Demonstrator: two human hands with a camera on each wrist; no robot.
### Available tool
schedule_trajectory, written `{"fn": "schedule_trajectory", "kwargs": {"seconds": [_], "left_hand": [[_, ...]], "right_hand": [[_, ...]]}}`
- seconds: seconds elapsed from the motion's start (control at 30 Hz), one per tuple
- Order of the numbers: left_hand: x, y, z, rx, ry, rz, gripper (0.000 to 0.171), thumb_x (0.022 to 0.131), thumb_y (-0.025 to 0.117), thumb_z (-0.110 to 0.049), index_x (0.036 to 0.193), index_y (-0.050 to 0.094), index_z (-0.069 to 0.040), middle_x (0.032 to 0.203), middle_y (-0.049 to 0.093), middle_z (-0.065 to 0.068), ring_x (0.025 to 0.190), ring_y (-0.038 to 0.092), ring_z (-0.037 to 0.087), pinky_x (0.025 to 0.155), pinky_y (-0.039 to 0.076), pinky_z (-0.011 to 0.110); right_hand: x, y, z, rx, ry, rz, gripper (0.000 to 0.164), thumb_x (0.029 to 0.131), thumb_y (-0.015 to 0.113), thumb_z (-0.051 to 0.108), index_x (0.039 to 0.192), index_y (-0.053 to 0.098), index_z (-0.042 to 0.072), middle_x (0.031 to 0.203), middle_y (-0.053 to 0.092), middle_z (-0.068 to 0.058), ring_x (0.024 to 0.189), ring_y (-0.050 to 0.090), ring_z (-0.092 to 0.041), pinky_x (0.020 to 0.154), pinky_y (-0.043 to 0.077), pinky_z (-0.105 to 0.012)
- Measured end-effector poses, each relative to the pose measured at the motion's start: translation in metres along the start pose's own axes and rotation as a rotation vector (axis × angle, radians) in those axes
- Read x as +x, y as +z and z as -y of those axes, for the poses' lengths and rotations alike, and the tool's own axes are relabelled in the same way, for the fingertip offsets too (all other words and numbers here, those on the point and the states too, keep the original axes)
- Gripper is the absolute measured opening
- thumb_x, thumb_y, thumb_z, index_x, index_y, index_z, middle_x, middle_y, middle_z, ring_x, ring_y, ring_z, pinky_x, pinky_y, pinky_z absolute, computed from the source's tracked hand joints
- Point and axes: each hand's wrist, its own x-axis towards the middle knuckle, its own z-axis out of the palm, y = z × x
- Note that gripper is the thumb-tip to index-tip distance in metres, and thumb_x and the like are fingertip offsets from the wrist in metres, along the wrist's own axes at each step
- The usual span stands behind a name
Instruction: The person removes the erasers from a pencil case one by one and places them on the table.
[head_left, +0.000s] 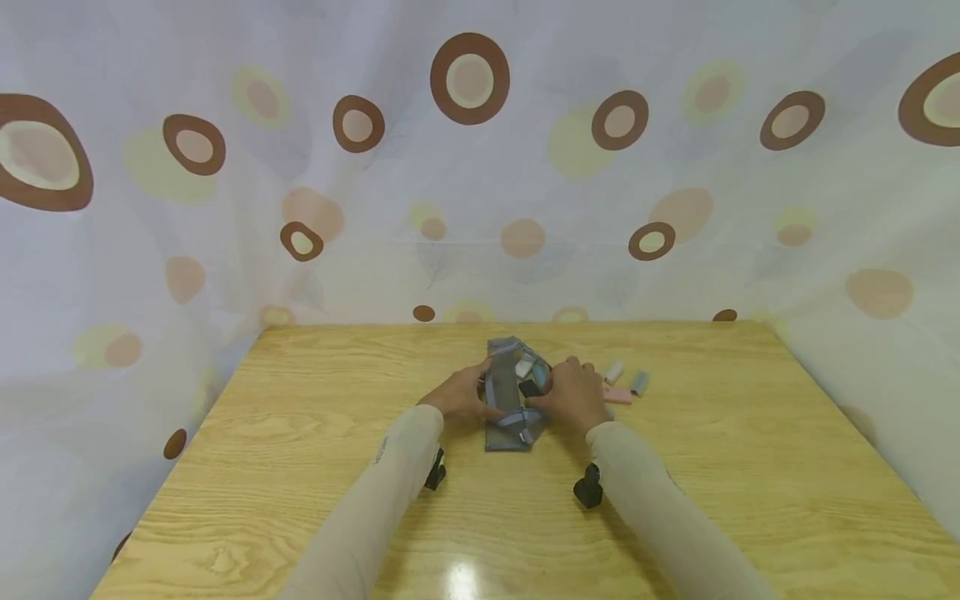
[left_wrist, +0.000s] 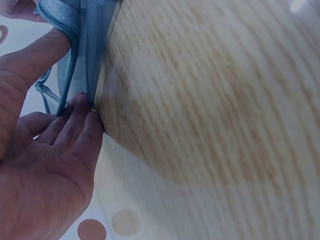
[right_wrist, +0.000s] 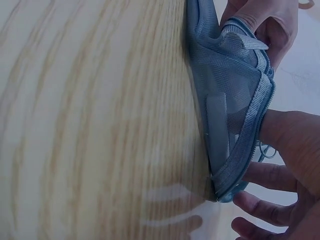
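Note:
A grey-blue mesh zipper pouch (head_left: 503, 385) lies on the table with its zip open between both hands. My left hand (head_left: 463, 394) holds its left side, thumb over the zipped rim and fingers along the outside. On the other side my right hand (head_left: 576, 395) grips the right rim; its thumb reaches inside, its fingers outside the mesh (right_wrist: 220, 75). Within the opening show a small white block (head_left: 523, 367), a black piece (head_left: 530, 388) and a bluish piece (head_left: 540, 374). A pale flat block (right_wrist: 217, 130) shows through the mesh in the right wrist view.
Right of the pouch lie a small white block (head_left: 614, 372), a grey-blue block (head_left: 639, 382) and a pink block (head_left: 618, 395), partly behind the right hand. The wooden table (head_left: 337, 483) ends at a dotted curtain (head_left: 375, 283) at the back and sides.

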Motion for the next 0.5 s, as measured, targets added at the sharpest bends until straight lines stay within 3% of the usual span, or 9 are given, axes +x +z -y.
{"fn": "schedule_trajectory", "kwargs": {"seconds": [0.27, 0.5], "left_hand": [[0.0026, 0.0008, 0.0011, 0.018, -0.016, 0.0, 0.103, 0.087, 0.083, -0.021, 0.162, 0.015, -0.005, 0.155, 0.042, 0.018, 0.135, 0.05, 0.033, 0.112, 0.042, 0.043], [0.0044, 0.002, 0.0032, -0.005, -0.019, 0.007, 0.104, 0.087, 0.083, -0.02, 0.163, 0.014, -0.005, 0.153, 0.044, 0.019, 0.135, 0.049, 0.033, 0.111, 0.042, 0.043]], "right_hand": [[-0.0018, -0.0004, -0.0005, 0.045, -0.015, -0.021, 0.029, 0.078, 0.088, 0.031, 0.065, 0.077, 0.008, 0.081, 0.064, -0.006, 0.084, 0.054, -0.03, 0.085, 0.045, -0.052], [-0.0026, -0.0054, -0.0024, 0.084, -0.078, -0.039, 0.025, 0.077, 0.087, 0.022, 0.061, 0.075, 0.006, 0.072, 0.064, -0.004, 0.083, 0.054, -0.029, 0.088, 0.042, -0.051]]}}
